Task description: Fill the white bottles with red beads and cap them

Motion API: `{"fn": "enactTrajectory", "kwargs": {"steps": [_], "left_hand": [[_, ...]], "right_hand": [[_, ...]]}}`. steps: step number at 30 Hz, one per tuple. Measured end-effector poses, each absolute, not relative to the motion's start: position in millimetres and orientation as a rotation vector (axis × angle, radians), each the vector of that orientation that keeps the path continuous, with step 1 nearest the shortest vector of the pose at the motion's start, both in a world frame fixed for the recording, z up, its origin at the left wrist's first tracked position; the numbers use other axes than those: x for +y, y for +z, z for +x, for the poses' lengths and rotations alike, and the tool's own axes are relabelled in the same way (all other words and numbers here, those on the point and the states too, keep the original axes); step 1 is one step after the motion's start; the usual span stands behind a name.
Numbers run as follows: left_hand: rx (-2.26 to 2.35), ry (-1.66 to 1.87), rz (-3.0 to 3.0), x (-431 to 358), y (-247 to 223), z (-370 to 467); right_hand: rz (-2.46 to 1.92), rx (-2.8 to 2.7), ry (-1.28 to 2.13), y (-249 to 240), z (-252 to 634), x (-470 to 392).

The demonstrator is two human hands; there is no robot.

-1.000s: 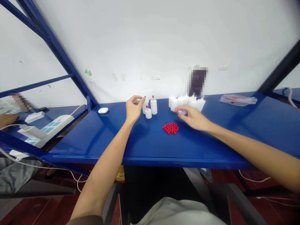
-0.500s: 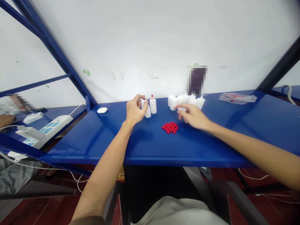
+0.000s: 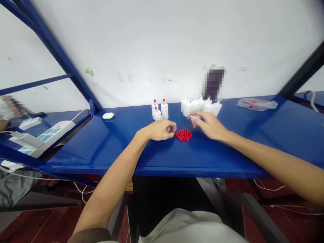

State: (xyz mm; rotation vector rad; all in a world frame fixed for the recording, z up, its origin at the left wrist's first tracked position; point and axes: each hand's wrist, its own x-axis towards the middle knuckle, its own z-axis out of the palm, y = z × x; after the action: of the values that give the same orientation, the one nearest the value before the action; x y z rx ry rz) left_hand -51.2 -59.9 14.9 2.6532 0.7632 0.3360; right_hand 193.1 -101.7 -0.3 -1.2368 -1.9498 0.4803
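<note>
My left hand [image 3: 162,130] is at the left edge of a pile of small red caps [image 3: 184,135], thumb and index finger curled in a pinch with a red cap between or right at their tips. In my right hand [image 3: 206,123], to the right of the pile, is a white plastic bottle [image 3: 194,117], mostly covered by the fingers. Behind my left hand stand three white bottles with red tips, one bottle [image 3: 164,110] at the right, another [image 3: 153,108] at the back and one [image 3: 158,115] in front. Several white bottles without red tips [image 3: 201,105] stand grouped beyond my right hand.
A white earbud case [image 3: 108,115] lies at the left of the blue table [image 3: 106,148]. A clear plastic bag [image 3: 257,104] with something red lies at the back right. Left of the table are a power strip [image 3: 54,135] and another person's hand [image 3: 3,125]. Blue frame posts flank the table.
My left hand has let go of the front bottle, now standing with its red tip, and has moved right and nearer to the red caps. My right hand still holds its bottle, almost unmoved.
</note>
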Motion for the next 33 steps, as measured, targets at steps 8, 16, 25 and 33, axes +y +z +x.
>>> {"fn": "enactTrajectory", "kwargs": {"steps": [8,16,25,33], "left_hand": [[0.686,1.082,2.701,-72.6,8.4,-29.0],[0.596,1.083,2.746,-74.7,-3.1,-19.2],[0.58,1.119,2.58,-77.3,-10.9,-10.2],[1.13,1.984,1.956,-40.5,10.0,-44.6]], "right_hand": [[-1.061,-2.04,0.613,-3.7,183.6,-108.8],[-0.936,-1.976,0.76,-5.1,181.4,-108.4],[-0.905,-1.851,0.919,-5.8,179.8,-105.9],[-1.257,-2.025,0.466,-1.1,196.6,-98.0]]}}
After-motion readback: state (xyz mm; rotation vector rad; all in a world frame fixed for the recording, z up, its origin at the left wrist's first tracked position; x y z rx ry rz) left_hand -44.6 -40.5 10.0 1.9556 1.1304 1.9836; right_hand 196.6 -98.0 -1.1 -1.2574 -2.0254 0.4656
